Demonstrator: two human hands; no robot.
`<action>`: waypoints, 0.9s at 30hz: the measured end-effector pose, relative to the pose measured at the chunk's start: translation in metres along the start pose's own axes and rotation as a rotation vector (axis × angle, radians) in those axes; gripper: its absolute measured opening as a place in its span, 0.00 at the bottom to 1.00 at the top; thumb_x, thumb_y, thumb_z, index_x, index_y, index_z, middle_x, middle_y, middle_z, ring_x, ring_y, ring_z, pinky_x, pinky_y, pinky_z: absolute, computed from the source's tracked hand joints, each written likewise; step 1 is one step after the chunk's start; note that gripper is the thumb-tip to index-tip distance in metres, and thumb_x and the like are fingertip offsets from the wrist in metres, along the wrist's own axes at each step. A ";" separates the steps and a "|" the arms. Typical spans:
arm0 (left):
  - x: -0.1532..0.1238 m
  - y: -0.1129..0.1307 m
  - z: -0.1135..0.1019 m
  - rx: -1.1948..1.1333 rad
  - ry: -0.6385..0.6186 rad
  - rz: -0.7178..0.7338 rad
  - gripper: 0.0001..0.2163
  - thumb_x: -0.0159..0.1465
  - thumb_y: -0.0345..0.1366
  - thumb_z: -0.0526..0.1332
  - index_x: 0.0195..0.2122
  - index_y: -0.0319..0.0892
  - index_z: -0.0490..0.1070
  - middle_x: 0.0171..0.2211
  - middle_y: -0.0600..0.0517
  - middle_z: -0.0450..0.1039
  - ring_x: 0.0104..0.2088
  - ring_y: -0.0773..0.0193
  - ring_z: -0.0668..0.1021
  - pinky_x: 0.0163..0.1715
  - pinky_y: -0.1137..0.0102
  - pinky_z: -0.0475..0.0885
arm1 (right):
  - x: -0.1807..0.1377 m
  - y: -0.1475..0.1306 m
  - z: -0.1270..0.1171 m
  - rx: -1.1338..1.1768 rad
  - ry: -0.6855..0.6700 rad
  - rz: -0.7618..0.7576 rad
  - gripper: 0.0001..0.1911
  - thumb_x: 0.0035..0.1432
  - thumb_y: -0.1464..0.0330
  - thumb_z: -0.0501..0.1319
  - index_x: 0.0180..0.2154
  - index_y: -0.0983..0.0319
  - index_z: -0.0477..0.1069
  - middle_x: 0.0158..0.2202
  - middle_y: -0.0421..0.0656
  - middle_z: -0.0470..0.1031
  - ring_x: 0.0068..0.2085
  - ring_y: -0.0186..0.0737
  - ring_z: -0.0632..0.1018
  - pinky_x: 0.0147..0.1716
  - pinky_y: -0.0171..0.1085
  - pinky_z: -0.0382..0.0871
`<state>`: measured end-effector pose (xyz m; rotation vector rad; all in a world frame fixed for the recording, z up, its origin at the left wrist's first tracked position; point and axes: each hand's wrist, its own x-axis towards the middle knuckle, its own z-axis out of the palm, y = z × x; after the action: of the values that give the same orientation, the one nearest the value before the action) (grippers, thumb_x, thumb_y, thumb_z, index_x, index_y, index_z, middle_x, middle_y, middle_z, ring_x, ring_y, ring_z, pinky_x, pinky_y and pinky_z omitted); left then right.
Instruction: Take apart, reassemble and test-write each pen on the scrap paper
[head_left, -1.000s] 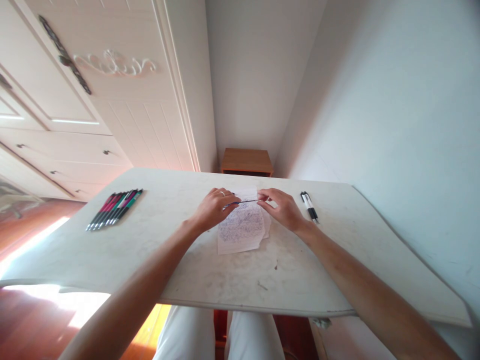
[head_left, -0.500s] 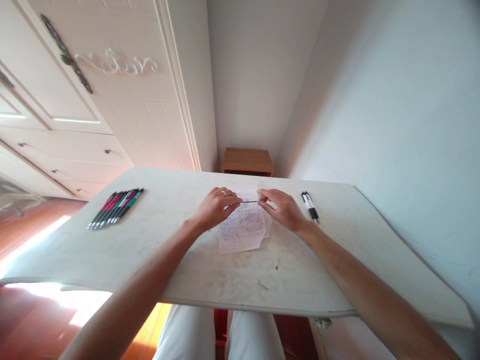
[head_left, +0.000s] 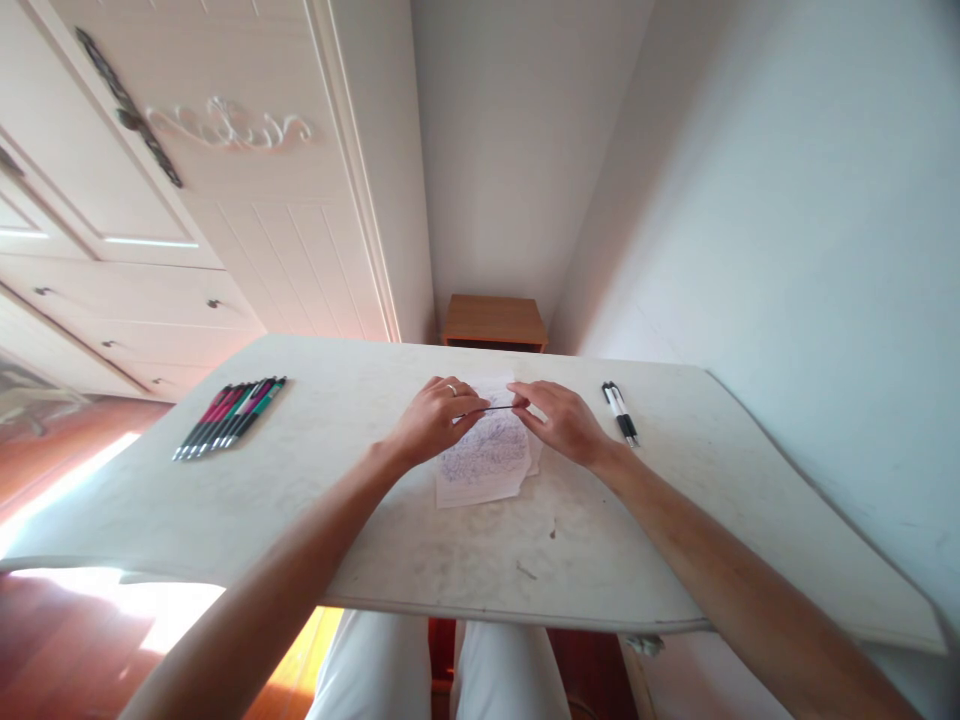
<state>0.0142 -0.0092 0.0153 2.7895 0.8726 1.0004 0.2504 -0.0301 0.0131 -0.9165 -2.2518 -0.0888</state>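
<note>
A thin dark pen refill lies level between my two hands. My left hand pinches its left end and wears a ring on one finger. At the other end, the thumb and fingers of my right hand close on it. Under the hands is a sheet of paper covered in blue scribbles, partly hidden by my fingers. A second piece of paper shows a torn edge at its right side.
On the left of the white table lies a row of several colored pens. Two black-and-white pens lie to the right. Behind the table stand a small wooden cabinet and a white wardrobe.
My hands have come slightly closer together, and the left fingertips sit a little farther right along the refill. The papers and the pens on the table stay in place.
</note>
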 end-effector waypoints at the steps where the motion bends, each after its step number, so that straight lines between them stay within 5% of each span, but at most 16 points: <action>1: 0.000 0.001 0.001 0.002 -0.007 0.000 0.08 0.67 0.36 0.59 0.41 0.44 0.77 0.38 0.49 0.79 0.40 0.60 0.77 0.43 0.64 0.67 | 0.000 -0.001 0.001 0.006 -0.006 0.006 0.16 0.64 0.70 0.57 0.53 0.59 0.68 0.37 0.44 0.79 0.38 0.43 0.78 0.42 0.43 0.74; 16: -0.002 0.001 0.006 0.015 -0.046 -0.020 0.09 0.67 0.37 0.58 0.42 0.45 0.77 0.39 0.49 0.80 0.41 0.59 0.78 0.43 0.63 0.67 | -0.003 -0.001 0.005 0.064 -0.024 0.035 0.19 0.64 0.65 0.58 0.57 0.57 0.65 0.40 0.45 0.79 0.41 0.44 0.79 0.44 0.45 0.74; 21: -0.003 -0.004 0.005 0.010 -0.029 -0.036 0.09 0.67 0.37 0.58 0.43 0.44 0.77 0.39 0.49 0.80 0.41 0.59 0.78 0.43 0.63 0.68 | -0.002 0.000 0.001 0.138 0.077 0.075 0.24 0.62 0.61 0.61 0.58 0.58 0.63 0.43 0.46 0.78 0.44 0.44 0.79 0.47 0.45 0.73; 27: -0.002 -0.010 -0.009 0.025 0.056 -0.135 0.10 0.68 0.38 0.58 0.47 0.44 0.75 0.39 0.48 0.79 0.41 0.58 0.77 0.44 0.62 0.69 | 0.001 0.005 -0.008 0.196 0.267 0.239 0.15 0.66 0.60 0.55 0.51 0.59 0.69 0.41 0.46 0.77 0.41 0.42 0.78 0.44 0.43 0.74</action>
<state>0.0023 -0.0036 0.0191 2.6914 1.0710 1.0579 0.2576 -0.0277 0.0186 -0.9957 -1.8571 0.1100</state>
